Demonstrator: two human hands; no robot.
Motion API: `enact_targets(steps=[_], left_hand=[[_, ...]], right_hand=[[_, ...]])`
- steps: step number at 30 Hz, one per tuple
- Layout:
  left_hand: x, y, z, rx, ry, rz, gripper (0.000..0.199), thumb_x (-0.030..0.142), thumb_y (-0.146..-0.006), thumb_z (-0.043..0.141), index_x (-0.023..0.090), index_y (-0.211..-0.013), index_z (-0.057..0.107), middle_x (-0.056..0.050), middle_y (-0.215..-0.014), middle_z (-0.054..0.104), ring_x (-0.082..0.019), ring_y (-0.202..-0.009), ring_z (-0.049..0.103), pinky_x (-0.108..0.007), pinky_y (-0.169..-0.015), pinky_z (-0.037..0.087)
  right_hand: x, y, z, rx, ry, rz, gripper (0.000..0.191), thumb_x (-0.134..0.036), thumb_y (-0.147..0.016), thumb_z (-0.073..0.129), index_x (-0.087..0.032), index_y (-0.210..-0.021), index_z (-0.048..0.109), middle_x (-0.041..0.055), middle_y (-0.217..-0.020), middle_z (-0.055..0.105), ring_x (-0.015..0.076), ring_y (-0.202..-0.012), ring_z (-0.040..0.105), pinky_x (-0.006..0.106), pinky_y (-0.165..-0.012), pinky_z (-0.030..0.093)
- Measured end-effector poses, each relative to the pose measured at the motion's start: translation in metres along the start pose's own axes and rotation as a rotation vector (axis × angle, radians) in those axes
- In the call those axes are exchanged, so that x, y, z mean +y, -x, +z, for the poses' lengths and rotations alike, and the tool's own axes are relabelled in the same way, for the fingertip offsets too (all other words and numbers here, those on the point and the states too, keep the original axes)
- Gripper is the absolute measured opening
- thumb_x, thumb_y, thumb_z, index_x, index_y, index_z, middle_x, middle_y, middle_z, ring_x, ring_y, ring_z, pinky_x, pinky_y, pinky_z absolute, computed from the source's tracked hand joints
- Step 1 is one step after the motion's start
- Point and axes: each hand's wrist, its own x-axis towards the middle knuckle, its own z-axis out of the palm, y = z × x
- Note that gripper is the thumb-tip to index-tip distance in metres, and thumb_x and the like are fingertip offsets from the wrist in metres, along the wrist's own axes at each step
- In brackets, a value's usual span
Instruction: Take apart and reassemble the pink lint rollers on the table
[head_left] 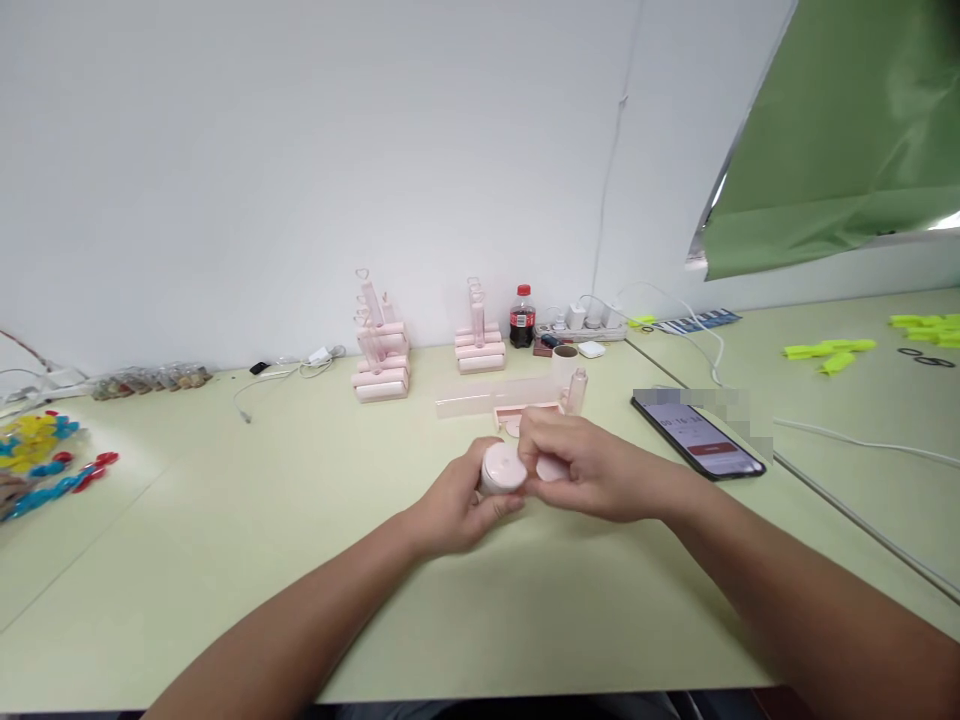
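My left hand (461,500) is closed round a pale pink rounded piece (502,468), its smooth end facing up. Touching that piece's right side, my right hand (566,465) has its fingers curled round a smaller pale pink piece (551,467). Just beyond my hands lies a shallow pink tray (517,412), partly hidden by my right hand. A clear pink tube (576,391) stands upright behind my right hand. Behind the tray a flat transparent strip (480,397) lies on the pale green table (337,600).
Stacked pink parts (381,375) and a second stack (481,350) stand near the wall, beside a cola bottle (523,318). A cup (565,358) and power strip (592,331) are behind. A phone (697,438) lies right; colourful pieces (45,460) lie far left, beside another person's hand.
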Motion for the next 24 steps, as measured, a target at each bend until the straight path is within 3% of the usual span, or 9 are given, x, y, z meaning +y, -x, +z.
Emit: enact_targets(steps=[4, 7, 9, 12, 15, 17, 20, 24], left_hand=[[-0.009, -0.001, 0.001, 0.100, 0.302, -0.152, 0.041, 0.048, -0.084, 0.063, 0.020, -0.109, 0.047, -0.006, -0.099, 0.060, -0.019, -0.085, 0.057, -0.031, -0.072, 0.048], [-0.013, -0.002, 0.002, 0.126, 0.477, -0.261, 0.048, 0.053, -0.079, 0.068, 0.019, -0.105, 0.048, -0.007, -0.100, 0.060, -0.020, -0.088, 0.060, -0.033, -0.071, 0.052], [-0.014, -0.002, 0.001, 0.146, 0.586, -0.329, 0.051, 0.054, -0.077, 0.069, 0.019, -0.106, 0.047, -0.009, -0.104, 0.060, -0.022, -0.090, 0.062, -0.034, -0.070, 0.055], [-0.010, -0.001, 0.000, 0.183, 0.730, -0.379, 0.050, 0.055, -0.079, 0.068, 0.020, -0.108, 0.046, -0.009, -0.109, 0.059, -0.024, -0.097, 0.063, -0.036, -0.066, 0.059], [-0.005, -0.001, -0.003, 0.228, 0.833, -0.376, 0.046, 0.053, -0.081, 0.067, 0.021, -0.108, 0.046, -0.007, -0.107, 0.059, -0.026, -0.104, 0.063, -0.039, -0.066, 0.061], [-0.003, -0.001, -0.005, 0.238, 0.861, -0.393, 0.046, 0.054, -0.081, 0.067, 0.021, -0.106, 0.046, -0.006, -0.103, 0.059, -0.027, -0.101, 0.064, -0.039, -0.062, 0.061], [-0.003, -0.002, -0.008, 0.258, 0.800, -0.417, 0.049, 0.056, -0.078, 0.068, 0.022, -0.108, 0.048, -0.006, -0.099, 0.061, -0.025, -0.091, 0.067, -0.032, -0.054, 0.058], [-0.005, -0.003, -0.013, 0.324, 0.694, -0.421, 0.052, 0.052, -0.073, 0.074, 0.020, -0.109, 0.054, -0.006, -0.105, 0.063, -0.022, -0.094, 0.064, -0.030, -0.066, 0.055]], right_hand=[[0.022, -0.006, 0.016, 0.273, -0.039, 0.041, 0.014, -0.025, -0.084, 0.061, -0.022, -0.097, 0.057, 0.0050, -0.093, 0.059, 0.0185, -0.083, 0.055, 0.031, -0.072, 0.044], [0.037, -0.010, 0.034, 0.420, -0.146, 0.209, 0.029, -0.028, -0.084, 0.061, -0.023, -0.112, 0.053, 0.0059, -0.102, 0.062, 0.0203, -0.092, 0.059, 0.033, -0.077, 0.047], [0.044, -0.012, 0.044, 0.445, -0.248, 0.335, 0.041, -0.031, -0.084, 0.061, -0.024, -0.122, 0.047, 0.0057, -0.105, 0.064, 0.0207, -0.096, 0.061, 0.035, -0.082, 0.048], [0.049, -0.014, 0.049, 0.419, -0.355, 0.495, 0.048, -0.034, -0.086, 0.059, -0.024, -0.129, 0.042, 0.0071, -0.110, 0.066, 0.0203, -0.095, 0.064, 0.036, -0.084, 0.048], [0.049, -0.016, 0.049, 0.387, -0.326, 0.583, 0.035, -0.036, -0.090, 0.052, -0.022, -0.122, 0.049, 0.0069, -0.108, 0.068, 0.0189, -0.080, 0.064, 0.034, -0.072, 0.049], [0.049, -0.016, 0.049, 0.340, -0.249, 0.567, 0.027, -0.034, -0.092, 0.047, -0.022, -0.114, 0.055, 0.0051, -0.100, 0.069, 0.0190, -0.075, 0.062, 0.033, -0.068, 0.048], [0.049, -0.014, 0.050, 0.243, -0.158, 0.477, 0.023, -0.028, -0.093, 0.043, -0.022, -0.107, 0.060, 0.0054, -0.100, 0.069, 0.0215, -0.089, 0.063, 0.035, -0.077, 0.047], [0.047, -0.012, 0.053, 0.095, -0.087, 0.405, 0.024, -0.022, -0.094, 0.039, -0.021, -0.102, 0.062, 0.0073, -0.107, 0.069, 0.0226, -0.097, 0.062, 0.035, -0.081, 0.046]])
